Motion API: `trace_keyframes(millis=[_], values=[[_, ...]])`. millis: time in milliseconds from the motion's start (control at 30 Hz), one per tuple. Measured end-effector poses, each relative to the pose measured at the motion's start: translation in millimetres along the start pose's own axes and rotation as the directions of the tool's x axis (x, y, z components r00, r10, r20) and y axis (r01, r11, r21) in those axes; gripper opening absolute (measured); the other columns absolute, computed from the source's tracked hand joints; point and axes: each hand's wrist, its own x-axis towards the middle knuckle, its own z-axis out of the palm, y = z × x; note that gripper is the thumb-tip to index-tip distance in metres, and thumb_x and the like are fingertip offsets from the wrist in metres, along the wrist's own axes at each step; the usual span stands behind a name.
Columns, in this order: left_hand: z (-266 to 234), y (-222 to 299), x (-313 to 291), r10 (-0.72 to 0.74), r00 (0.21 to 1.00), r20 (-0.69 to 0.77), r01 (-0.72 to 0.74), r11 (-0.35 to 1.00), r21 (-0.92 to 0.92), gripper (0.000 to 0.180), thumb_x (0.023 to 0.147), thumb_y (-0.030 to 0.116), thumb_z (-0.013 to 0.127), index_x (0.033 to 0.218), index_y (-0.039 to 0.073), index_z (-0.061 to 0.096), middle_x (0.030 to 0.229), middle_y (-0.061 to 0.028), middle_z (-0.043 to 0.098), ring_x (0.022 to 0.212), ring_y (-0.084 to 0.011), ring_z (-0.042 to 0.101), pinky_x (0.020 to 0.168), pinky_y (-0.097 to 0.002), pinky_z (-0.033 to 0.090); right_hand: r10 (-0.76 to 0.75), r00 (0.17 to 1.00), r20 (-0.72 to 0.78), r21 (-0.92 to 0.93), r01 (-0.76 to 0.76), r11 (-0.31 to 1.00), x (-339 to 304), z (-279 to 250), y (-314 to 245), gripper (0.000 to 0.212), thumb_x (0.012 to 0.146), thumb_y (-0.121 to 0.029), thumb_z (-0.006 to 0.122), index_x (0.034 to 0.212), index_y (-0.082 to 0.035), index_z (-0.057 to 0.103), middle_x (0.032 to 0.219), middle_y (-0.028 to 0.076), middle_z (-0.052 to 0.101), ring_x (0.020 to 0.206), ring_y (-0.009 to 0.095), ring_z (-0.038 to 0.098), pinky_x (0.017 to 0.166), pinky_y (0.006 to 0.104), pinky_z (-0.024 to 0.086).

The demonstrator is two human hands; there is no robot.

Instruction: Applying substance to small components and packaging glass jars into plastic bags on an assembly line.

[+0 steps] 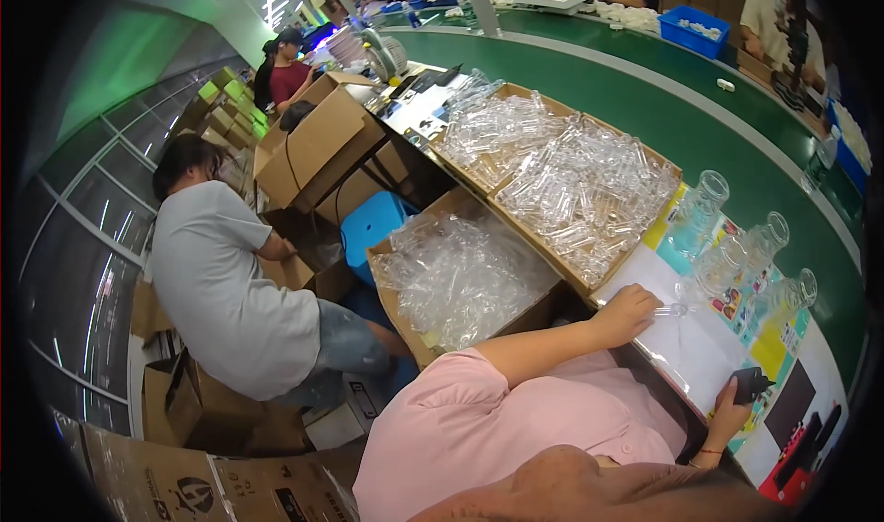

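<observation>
My left hand [630,313] is closed on a small clear tube-like piece [672,310], which lies over a white sheet [677,342] on the bench. In my right hand [730,415], at the near right edge of the sheet, is a small black bottle [750,387] with a pointed tip. Beyond my hands stand several clear flask-shaped vessels with flared round mouths; one clear flask [695,218] is at the left of the group, another clear flask [787,296] at the right. My fingers partly hide both held things.
Left of the sheet, cardboard trays [589,290] hold heaps of clear tubes [589,186]. A carton of clear plastic bags [465,278] sits lower. A red tool rack [796,467] is at the near right. A green conveyor [599,71] runs behind. A co-worker [230,283] bends among cartons at left.
</observation>
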Motion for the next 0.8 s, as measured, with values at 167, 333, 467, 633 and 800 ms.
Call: trace_keyframes(millis=[167, 333, 467, 633, 800], values=[[-11.9, -1.1, -9.5, -0.133, 0.986, -0.097, 0.126, 0.989, -0.079, 0.028, 0.071, 0.005, 0.062, 0.099, 0.003, 0.057, 0.093, -0.0099, 0.059, 0.089, -0.0293, 0.052, 0.080, -0.0361, 0.042, 0.092, 0.996, 0.019, -0.039, -0.091, 0.995, 7.7, 3.7, 11.2, 0.025, 0.085, -0.024, 0.058, 0.075, -0.001, 0.055, 0.057, -0.002, 0.050, 0.047, 0.006, 0.044, 0.043, 0.0206, 0.033], [-20.9, 8.6, -3.3, -0.294, 0.953, -0.071, 0.244, 0.887, -0.392, 0.022, 0.075, 0.006, 0.063, 0.097, 0.003, 0.062, 0.095, -0.0117, 0.060, 0.083, -0.0265, 0.058, 0.070, -0.0321, 0.047, 0.204, 0.979, 0.016, 0.039, -0.204, 0.978, -2.1, 3.3, -23.1, 0.026, 0.084, -0.026, 0.060, 0.078, 0.000, 0.057, 0.059, -0.002, 0.052, 0.046, 0.004, 0.044, 0.039, 0.0177, 0.030], [-10.0, -2.6, -7.7, -0.341, 0.935, -0.096, 0.261, 0.846, -0.465, 0.019, 0.077, 0.006, 0.062, 0.095, 0.003, 0.062, 0.094, -0.0106, 0.060, 0.081, -0.0228, 0.058, 0.069, -0.0301, 0.047, 0.226, 0.974, -0.001, -0.171, -0.223, 0.960, 10.3, 0.4, 4.8, 0.033, 0.083, -0.023, 0.062, 0.091, 0.009, 0.057, 0.079, 0.008, 0.060, 0.061, 0.009, 0.058, 0.048, 0.0152, 0.042], [-9.0, -3.2, -1.4, -0.417, 0.909, 0.015, 0.364, 0.776, -0.515, 0.016, 0.077, 0.008, 0.063, 0.092, 0.003, 0.061, 0.092, -0.0077, 0.060, 0.075, -0.0170, 0.057, 0.067, -0.0263, 0.046, 0.179, 0.984, -0.009, 0.009, -0.178, 0.984, 12.5, 4.1, 15.6, 0.035, 0.083, -0.027, 0.061, 0.090, 0.007, 0.060, 0.081, 0.011, 0.060, 0.061, 0.011, 0.058, 0.046, 0.0180, 0.041], [-9.3, -3.0, 0.4, -0.528, 0.839, 0.132, 0.485, 0.614, -0.622, 0.021, 0.079, 0.005, 0.062, 0.099, 0.003, 0.058, 0.089, -0.0036, 0.059, 0.075, -0.0092, 0.054, 0.069, -0.0225, 0.045, 0.000, 0.997, -0.076, -0.089, -0.006, 0.996, 6.7, 0.9, 5.9, 0.034, 0.084, -0.030, 0.059, 0.079, 0.003, 0.061, 0.074, 0.010, 0.060, 0.054, 0.011, 0.054, 0.042, 0.0205, 0.038]])
